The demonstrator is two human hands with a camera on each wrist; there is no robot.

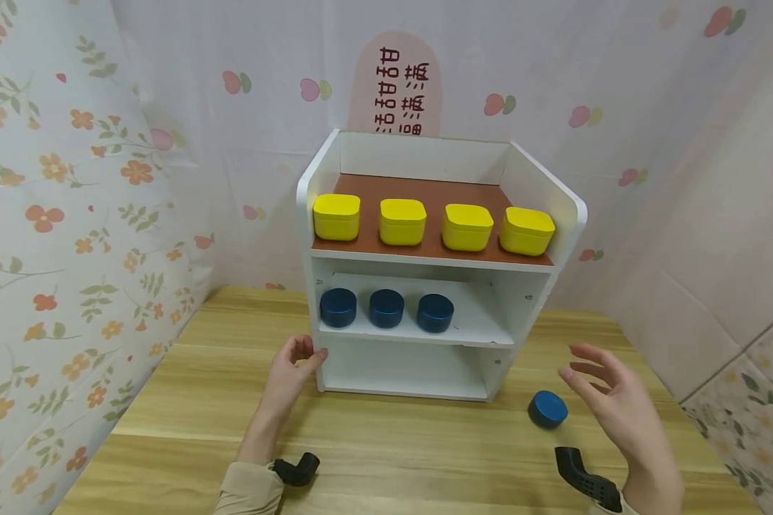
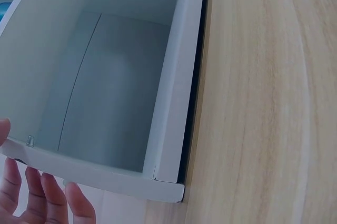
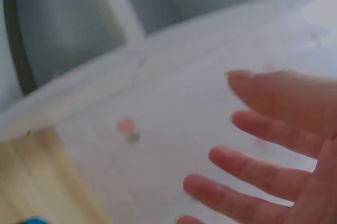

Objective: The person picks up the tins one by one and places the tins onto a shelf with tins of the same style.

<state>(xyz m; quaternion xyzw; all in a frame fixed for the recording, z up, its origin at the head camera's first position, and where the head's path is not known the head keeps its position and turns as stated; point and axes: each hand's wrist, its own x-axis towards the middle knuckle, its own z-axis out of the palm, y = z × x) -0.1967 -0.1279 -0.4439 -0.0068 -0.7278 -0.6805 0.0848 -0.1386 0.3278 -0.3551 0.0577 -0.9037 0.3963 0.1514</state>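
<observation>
A white shelf unit [image 1: 402, 368] stands on the table. My left hand [image 1: 293, 368] holds the front edge of its left side panel, the thumb at the front and the fingers along the outer side; the left wrist view shows these fingers [image 2: 52, 195] beside the panel. To the right of the unit, my right hand [image 1: 618, 400] is raised with fingers spread and nothing in it. Nearby, a blue round tin [image 1: 547, 410] lies on the table, apart from that hand. In the right wrist view, the right hand [image 3: 284, 145] touches nothing.
Three blue tins, the middle one [image 1: 386, 308] included, stand on the middle shelf. Several yellow boxes [image 1: 402, 222] line the brown top board [image 1: 419, 187]. The bottom compartment meets the wooden table [image 1: 399, 450]. Patterned curtains [image 1: 258, 164] hang behind and beside.
</observation>
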